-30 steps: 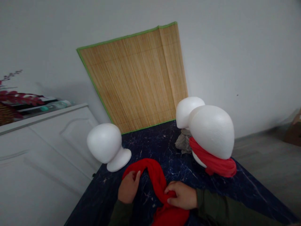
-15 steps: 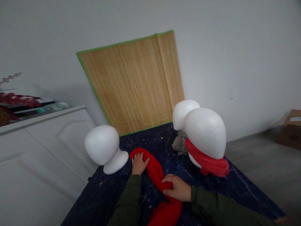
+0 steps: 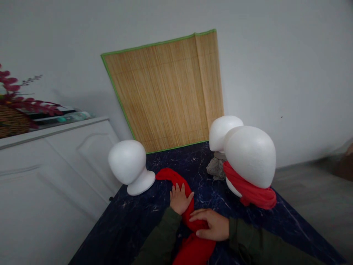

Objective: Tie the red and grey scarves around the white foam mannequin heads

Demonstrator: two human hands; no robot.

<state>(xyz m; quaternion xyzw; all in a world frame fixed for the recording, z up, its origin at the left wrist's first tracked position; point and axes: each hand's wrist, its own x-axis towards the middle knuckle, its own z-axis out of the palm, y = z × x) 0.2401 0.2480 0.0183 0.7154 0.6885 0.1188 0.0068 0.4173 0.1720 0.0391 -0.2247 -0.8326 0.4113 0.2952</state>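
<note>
A bright red cloth (image 3: pixel 168 173) lies in a long, curved strip on the dark blue marbled table (image 3: pixel 121 224), running down to the lower edge of the view. My left hand (image 3: pixel 180 198) rests on its middle part, fingers spread. Lower and to the right, my right hand (image 3: pixel 213 223) is on the cloth, thumb and fingers curved around a fold. A bare white foam head (image 3: pixel 128 162) stands left of the cloth's far end. At the right, another foam head (image 3: pixel 250 156) has a coral-red scarf (image 3: pixel 252 191) wrapped round its neck.
Behind the scarfed head stands a third foam head (image 3: pixel 224 130) with grey cloth (image 3: pixel 217 166) at its neck. A bamboo mat (image 3: pixel 165 95) leans against the wall. At left is a white cabinet (image 3: pixel 68 158) bearing a wicker basket (image 3: pixel 13 121) with red foliage.
My left hand has slid from the far end of the red cloth down toward my right hand. The whole scene has shifted slightly right as the camera turned.
</note>
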